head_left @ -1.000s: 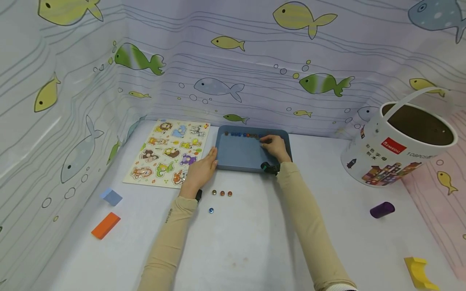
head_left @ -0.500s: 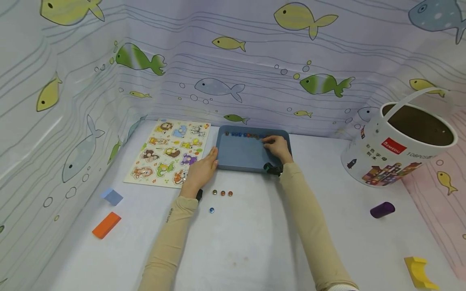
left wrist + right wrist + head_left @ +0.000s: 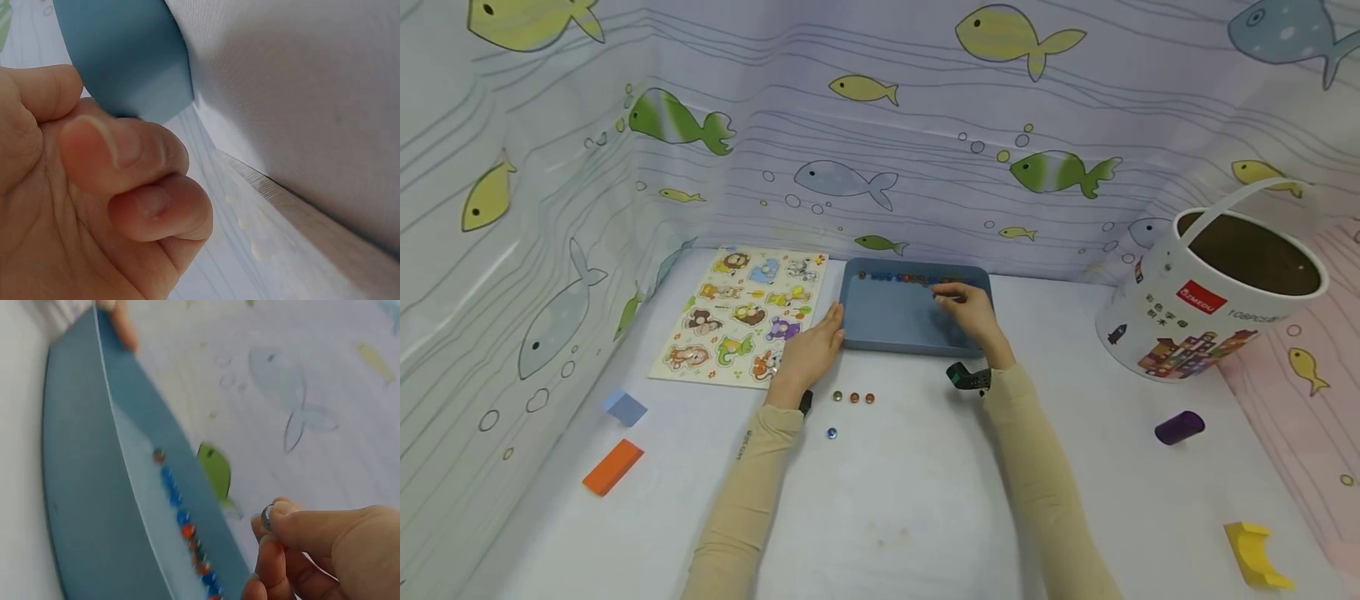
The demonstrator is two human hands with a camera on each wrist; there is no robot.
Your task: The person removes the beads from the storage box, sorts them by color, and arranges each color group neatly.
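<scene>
In the head view my left hand (image 3: 809,354) rests against the near left corner of a blue-grey tray (image 3: 887,344). In the left wrist view its loosely bent fingers (image 3: 153,150) lie beside the tray wall (image 3: 131,56). My right hand (image 3: 973,317) is over the tray's right half. Its thumb and index finger pinch a small shiny round bead (image 3: 267,517), mostly covered by the fingertips. A row of blue, orange and brown beads (image 3: 188,530) runs along the tray's far side. On the table in front lie a few loose beads (image 3: 854,398) and a blue one (image 3: 832,433).
An animal puzzle board (image 3: 741,317) lies left of the tray. A light blue block (image 3: 624,407) and an orange block (image 3: 613,467) are at the left. To the right stand a white bucket (image 3: 1202,308), a purple cylinder (image 3: 1180,427) and a yellow arched block (image 3: 1257,556).
My right hand has drawn back a little from the row, showing more beads at its right end. The left hand stays at the tray; the head view has shifted slightly.
</scene>
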